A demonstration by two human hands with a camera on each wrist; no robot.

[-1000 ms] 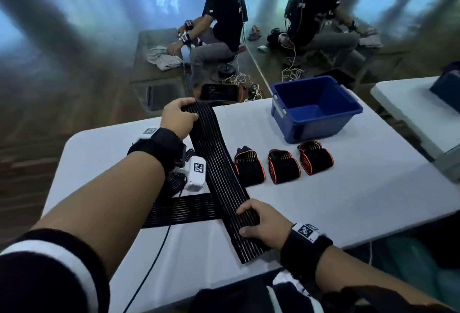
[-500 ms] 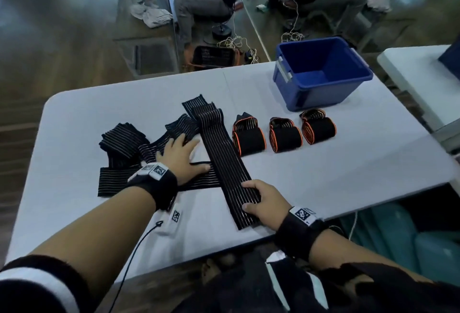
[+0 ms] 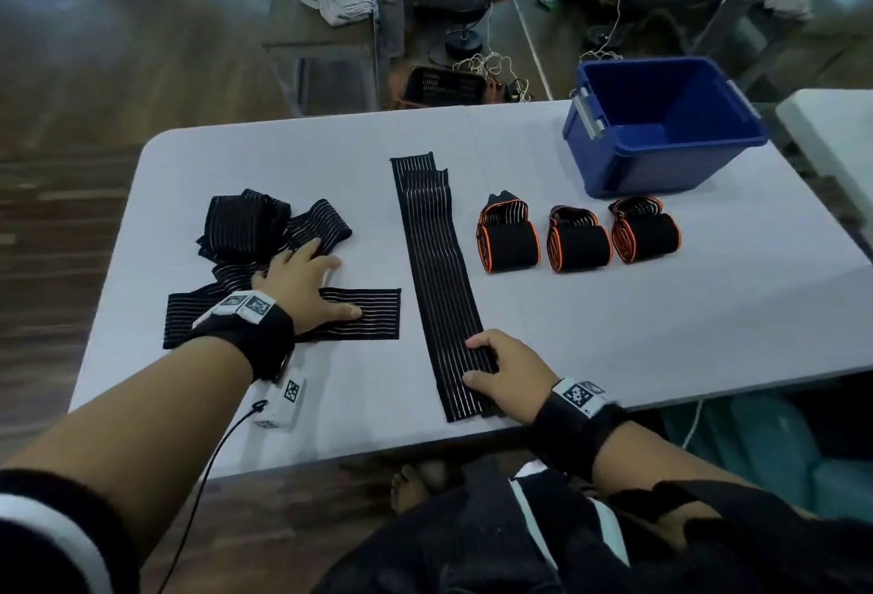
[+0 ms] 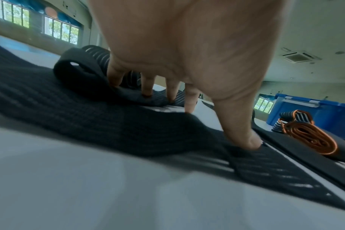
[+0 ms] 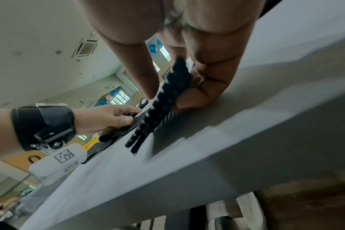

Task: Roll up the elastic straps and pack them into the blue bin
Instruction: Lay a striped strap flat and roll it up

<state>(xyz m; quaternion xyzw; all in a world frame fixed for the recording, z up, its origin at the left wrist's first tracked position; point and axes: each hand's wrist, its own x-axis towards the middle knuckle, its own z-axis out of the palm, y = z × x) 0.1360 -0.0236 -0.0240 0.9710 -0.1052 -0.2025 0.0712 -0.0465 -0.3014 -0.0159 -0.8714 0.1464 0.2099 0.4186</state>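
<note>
Black strap edge pinched, right hand.

My left hand lay spread on the strap pile at centre left; my right hand pinched the long strap at lower centre.

Black white-striped strap, blue bin.

No legible text anywhere, seemingly only coded square markers on the wrist units.
</note>
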